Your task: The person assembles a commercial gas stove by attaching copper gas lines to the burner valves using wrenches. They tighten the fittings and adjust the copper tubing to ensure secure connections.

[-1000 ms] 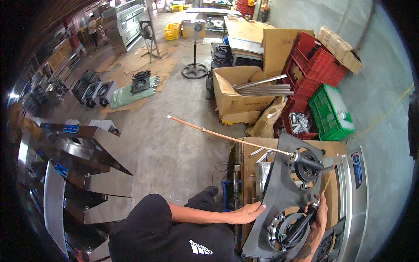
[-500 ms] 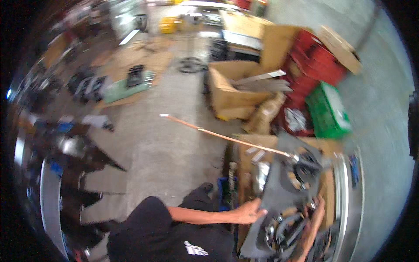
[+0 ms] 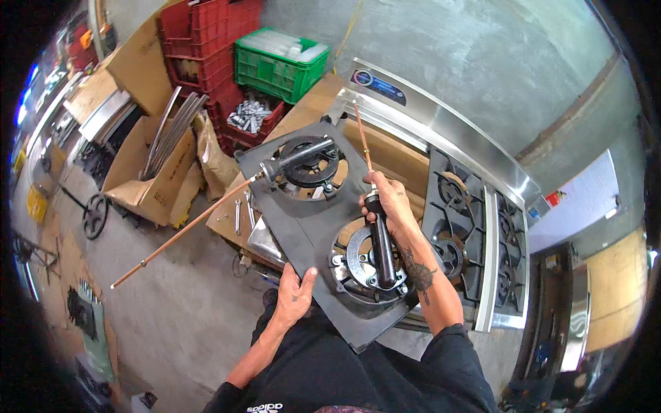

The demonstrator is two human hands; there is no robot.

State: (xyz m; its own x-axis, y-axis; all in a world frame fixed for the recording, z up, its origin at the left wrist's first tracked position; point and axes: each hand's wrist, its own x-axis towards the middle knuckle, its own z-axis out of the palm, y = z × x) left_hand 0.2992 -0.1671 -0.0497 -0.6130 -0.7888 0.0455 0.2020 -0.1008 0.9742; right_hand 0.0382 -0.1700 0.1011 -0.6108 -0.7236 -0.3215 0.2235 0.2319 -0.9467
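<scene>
Dark metal burner panel (image 3: 310, 227) with two ring burners held tilted over a cardboard-covered surface (image 3: 303, 117), just beside the stainless range (image 3: 482, 227) with its black grates. Left hand (image 3: 295, 297) clamped on the panel's near edge, thumb on top, fingers curled under. Right hand (image 3: 387, 201) closed around the black venturi tube (image 3: 383, 241) of the nearer burner (image 3: 368, 258), at the joint with a thin copper tube (image 3: 361, 134). Second copper tube (image 3: 186, 230) off the farther burner (image 3: 306, 162), jutting far out over the concrete floor (image 3: 172, 310).

Panel judged heavy, rigid, sheet edges probably sharp; best gripped at opposite edges. Copper tubes judged soft, easily kinked; not for lifting.

Open room to the left over the floor. Cardboard box (image 3: 148, 172) and red crates (image 3: 206, 41) near the long tube's sweep; range rim close on the right.
</scene>
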